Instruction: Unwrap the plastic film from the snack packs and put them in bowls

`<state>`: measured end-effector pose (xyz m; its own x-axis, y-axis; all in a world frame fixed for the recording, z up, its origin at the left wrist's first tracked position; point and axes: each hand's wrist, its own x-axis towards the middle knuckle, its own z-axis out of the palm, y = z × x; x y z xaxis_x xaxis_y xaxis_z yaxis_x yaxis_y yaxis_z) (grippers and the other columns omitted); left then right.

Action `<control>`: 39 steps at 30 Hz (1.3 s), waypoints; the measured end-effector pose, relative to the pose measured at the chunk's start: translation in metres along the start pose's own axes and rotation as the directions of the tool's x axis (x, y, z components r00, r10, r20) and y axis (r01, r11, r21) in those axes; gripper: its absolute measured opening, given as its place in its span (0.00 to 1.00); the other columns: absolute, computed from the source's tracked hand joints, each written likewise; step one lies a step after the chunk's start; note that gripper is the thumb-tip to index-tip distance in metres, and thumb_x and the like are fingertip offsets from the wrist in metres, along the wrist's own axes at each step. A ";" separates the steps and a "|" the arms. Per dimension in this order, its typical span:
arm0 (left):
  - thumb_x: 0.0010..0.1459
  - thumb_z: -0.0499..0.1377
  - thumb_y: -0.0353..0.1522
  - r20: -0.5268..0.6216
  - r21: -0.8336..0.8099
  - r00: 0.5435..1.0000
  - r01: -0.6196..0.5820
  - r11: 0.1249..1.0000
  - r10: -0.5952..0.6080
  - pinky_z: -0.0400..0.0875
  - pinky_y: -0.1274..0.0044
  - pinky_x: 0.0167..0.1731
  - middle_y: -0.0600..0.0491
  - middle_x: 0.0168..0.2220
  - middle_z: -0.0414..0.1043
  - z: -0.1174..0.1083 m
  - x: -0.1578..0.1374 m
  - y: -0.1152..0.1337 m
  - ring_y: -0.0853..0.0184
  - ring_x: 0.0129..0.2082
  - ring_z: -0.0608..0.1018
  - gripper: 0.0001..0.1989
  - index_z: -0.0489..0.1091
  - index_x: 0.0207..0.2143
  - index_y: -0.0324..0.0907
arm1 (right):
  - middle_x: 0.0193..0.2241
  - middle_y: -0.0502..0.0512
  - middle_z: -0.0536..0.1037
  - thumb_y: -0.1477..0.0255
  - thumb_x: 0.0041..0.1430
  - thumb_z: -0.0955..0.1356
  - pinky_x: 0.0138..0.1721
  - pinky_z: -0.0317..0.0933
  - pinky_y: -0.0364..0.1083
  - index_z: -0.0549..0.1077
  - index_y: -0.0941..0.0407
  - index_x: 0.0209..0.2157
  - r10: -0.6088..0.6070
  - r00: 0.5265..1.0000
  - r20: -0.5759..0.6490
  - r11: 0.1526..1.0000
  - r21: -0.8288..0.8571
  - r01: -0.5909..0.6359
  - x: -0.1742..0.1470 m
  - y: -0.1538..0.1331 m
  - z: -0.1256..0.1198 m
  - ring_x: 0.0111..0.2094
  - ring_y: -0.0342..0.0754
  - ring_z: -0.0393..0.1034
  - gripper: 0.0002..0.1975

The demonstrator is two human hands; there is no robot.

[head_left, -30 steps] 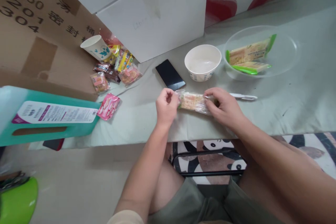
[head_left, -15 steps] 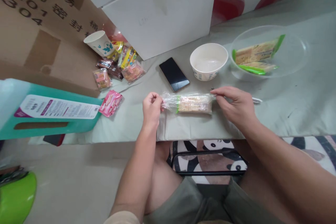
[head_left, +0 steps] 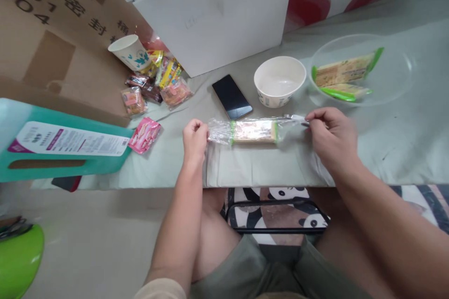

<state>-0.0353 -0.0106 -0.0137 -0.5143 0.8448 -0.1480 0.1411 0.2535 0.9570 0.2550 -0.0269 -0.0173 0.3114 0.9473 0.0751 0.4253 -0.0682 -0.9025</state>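
My left hand (head_left: 195, 141) is closed in a pinch on the gathered left end of a clear plastic wrapper (head_left: 220, 131). Inside that wrapper lies a green-edged snack packet (head_left: 254, 131), stretched out sideways near the table's front edge. My right hand (head_left: 331, 138) is closed around a slim white tool (head_left: 297, 117) with a dark part by the fingers; its exact kind is not clear. The tool's tip points left, over or beside the wrapper's loose right end. Whether it touches the film, I cannot tell.
Behind the wrapper are a phone (head_left: 231, 96), a paper bowl (head_left: 279, 81) and a clear plastic bowl (head_left: 396, 88) holding green-edged packets. Wrapped snacks (head_left: 176, 93), a tilted paper cup (head_left: 129, 53), a pink packet (head_left: 145, 135) and a teal jug (head_left: 108, 164) stand left. Boxes (head_left: 217, 18) line the back.
My right hand has left the wrapper's right end, moved a little right and picked up the slim white tool. My left hand, still pinching, has shifted slightly left with the wrapper.
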 end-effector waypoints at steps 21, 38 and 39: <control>0.58 0.60 0.30 0.304 0.207 0.639 -0.768 0.606 0.706 0.76 0.72 0.44 0.51 0.35 0.80 0.010 0.004 -0.001 0.66 0.38 0.81 0.06 0.76 0.29 0.42 | 0.44 0.55 0.82 0.66 0.65 0.68 0.51 0.56 0.55 0.77 0.51 0.40 -0.603 0.746 0.284 0.686 -0.294 0.666 -0.017 0.002 0.017 0.51 0.56 0.72 0.06; 0.55 0.61 0.36 0.561 0.343 0.774 -0.541 0.768 0.295 0.73 0.72 0.42 0.50 0.38 0.80 -0.002 0.005 0.001 0.64 0.37 0.79 0.10 0.77 0.37 0.41 | 0.44 0.65 0.79 0.67 0.61 0.64 0.52 0.61 0.62 0.70 0.56 0.57 -0.310 0.918 0.246 0.829 -0.403 0.388 -0.002 0.007 0.030 0.50 0.64 0.71 0.23; 0.56 0.60 0.35 0.544 0.354 0.793 -0.513 0.782 0.274 0.73 0.73 0.39 0.52 0.33 0.79 -0.002 0.003 0.002 0.66 0.34 0.78 0.08 0.76 0.34 0.41 | 0.39 0.63 0.79 0.67 0.61 0.64 0.50 0.61 0.61 0.70 0.57 0.56 -0.280 0.927 0.251 0.830 -0.421 0.365 -0.001 0.005 0.030 0.46 0.62 0.72 0.23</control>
<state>-0.0381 -0.0079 -0.0120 0.0914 0.9958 0.0088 0.6731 -0.0683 0.7364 0.2312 -0.0185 -0.0352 -0.0436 0.9754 0.2162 0.8246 0.1573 -0.5434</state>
